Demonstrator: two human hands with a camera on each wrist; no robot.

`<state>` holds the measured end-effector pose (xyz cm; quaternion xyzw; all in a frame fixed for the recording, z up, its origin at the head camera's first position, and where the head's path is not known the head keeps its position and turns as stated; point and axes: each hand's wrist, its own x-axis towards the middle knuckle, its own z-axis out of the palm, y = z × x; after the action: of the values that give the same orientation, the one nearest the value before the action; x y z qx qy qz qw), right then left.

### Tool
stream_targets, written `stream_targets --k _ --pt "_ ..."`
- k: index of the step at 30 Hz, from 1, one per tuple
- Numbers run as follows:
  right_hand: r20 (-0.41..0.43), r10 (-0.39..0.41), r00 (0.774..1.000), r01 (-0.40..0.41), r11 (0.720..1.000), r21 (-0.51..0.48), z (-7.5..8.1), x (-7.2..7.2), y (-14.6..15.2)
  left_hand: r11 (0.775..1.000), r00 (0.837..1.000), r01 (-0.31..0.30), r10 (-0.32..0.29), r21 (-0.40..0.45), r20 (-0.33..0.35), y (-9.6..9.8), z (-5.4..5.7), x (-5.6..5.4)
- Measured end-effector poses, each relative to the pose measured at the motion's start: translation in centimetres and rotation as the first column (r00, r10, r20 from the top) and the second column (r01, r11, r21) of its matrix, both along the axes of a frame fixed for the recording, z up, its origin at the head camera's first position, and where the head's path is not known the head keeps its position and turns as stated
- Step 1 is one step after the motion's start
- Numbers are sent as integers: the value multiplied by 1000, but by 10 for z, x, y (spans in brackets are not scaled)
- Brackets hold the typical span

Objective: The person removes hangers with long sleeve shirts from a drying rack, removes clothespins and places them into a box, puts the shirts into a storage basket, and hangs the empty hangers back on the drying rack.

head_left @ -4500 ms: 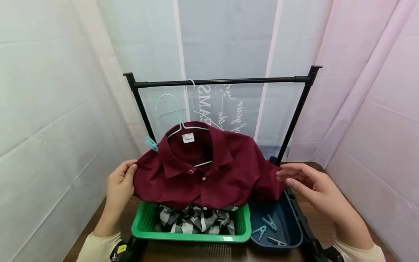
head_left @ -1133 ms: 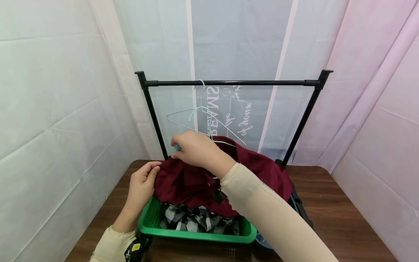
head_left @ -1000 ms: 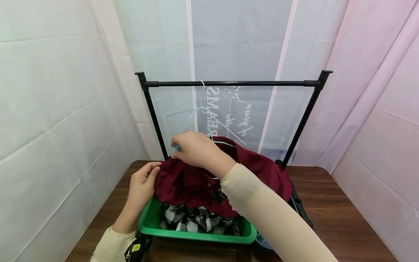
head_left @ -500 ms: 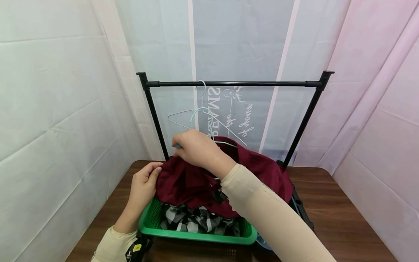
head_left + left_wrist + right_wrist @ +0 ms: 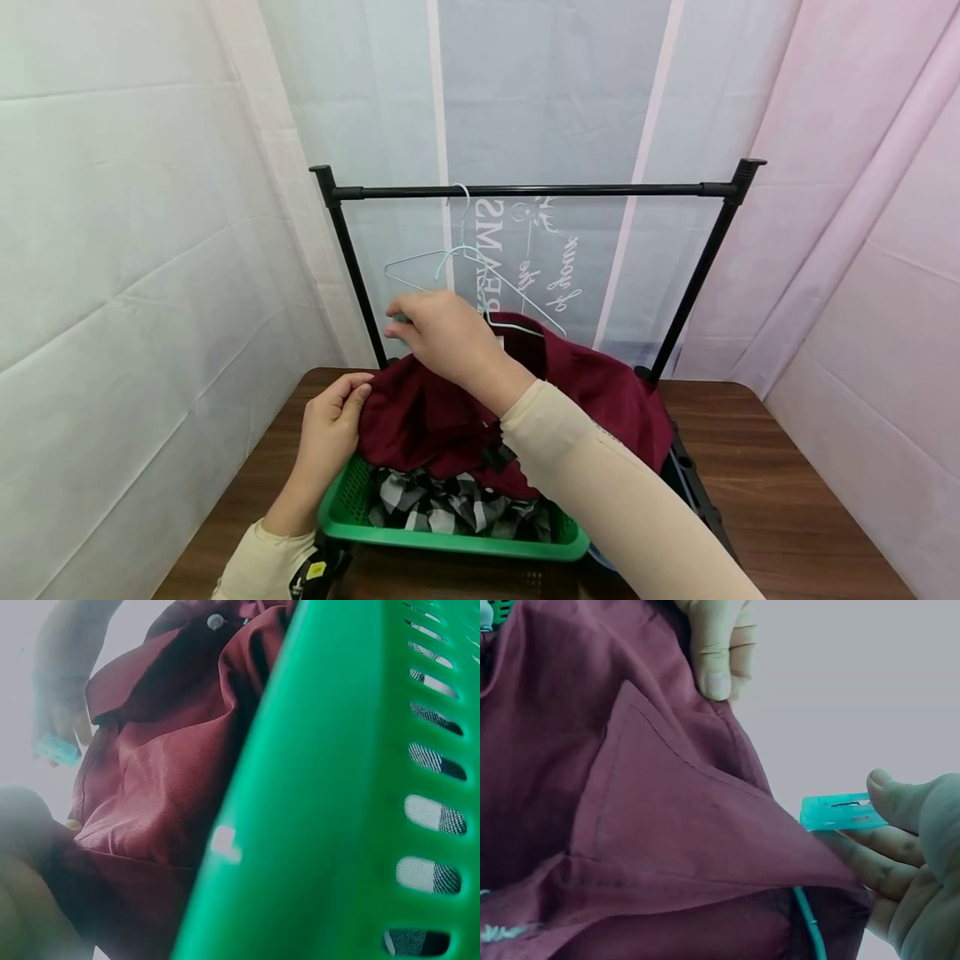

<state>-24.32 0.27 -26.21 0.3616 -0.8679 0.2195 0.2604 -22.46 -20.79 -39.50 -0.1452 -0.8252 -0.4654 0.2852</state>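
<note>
A maroon button-up shirt (image 5: 615, 392) with a collar hangs on a mint wire hanger (image 5: 462, 248) and droops over the green basket (image 5: 457, 542). My left hand (image 5: 326, 425) pinches the shirt's left-side shoulder edge between thumb and fingers. Across the shirt reaches my right hand (image 5: 453, 337), just above that shoulder. Between its thumb and fingers it holds a turquoise clothespin (image 5: 840, 814), mostly covered by the hand in the head view. In the right wrist view the clothespin's far end lies beside the shirt's edge; whether it grips cloth I cannot tell.
Behind the shirt stands a black rack (image 5: 585, 191), with a pale wire hanger (image 5: 517, 292) hooked over its bar. Black-and-white checked cloth (image 5: 450, 504) fills the basket. A dark blue bin (image 5: 678, 471) on the right is mostly hidden by the right forearm and shirt.
From beside the right sleeve, my right hand has crossed to the clothespin at the left shoulder. Lately it has shifted slightly up and left. My left hand keeps its pinch.
</note>
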Motion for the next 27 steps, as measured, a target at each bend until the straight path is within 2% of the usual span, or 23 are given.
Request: stream_targets --k 8,16,20,27 --pt "-16 39 999 -40 999 -17 6 11 3 1000 1000 -9 9 1 3 1 1 1" --pt "-36 99 994 -101 992 -69 14 41 22 1000 1000 -23 23 -12 -11 2 2 3" --pt "-68 118 991 -125 986 -114 15 53 36 999 999 -39 38 -16 -28 1 5 4" --pt "-98 127 987 -140 979 -149 9 64 59 998 998 -62 62 -10 -30 -2 9 7"
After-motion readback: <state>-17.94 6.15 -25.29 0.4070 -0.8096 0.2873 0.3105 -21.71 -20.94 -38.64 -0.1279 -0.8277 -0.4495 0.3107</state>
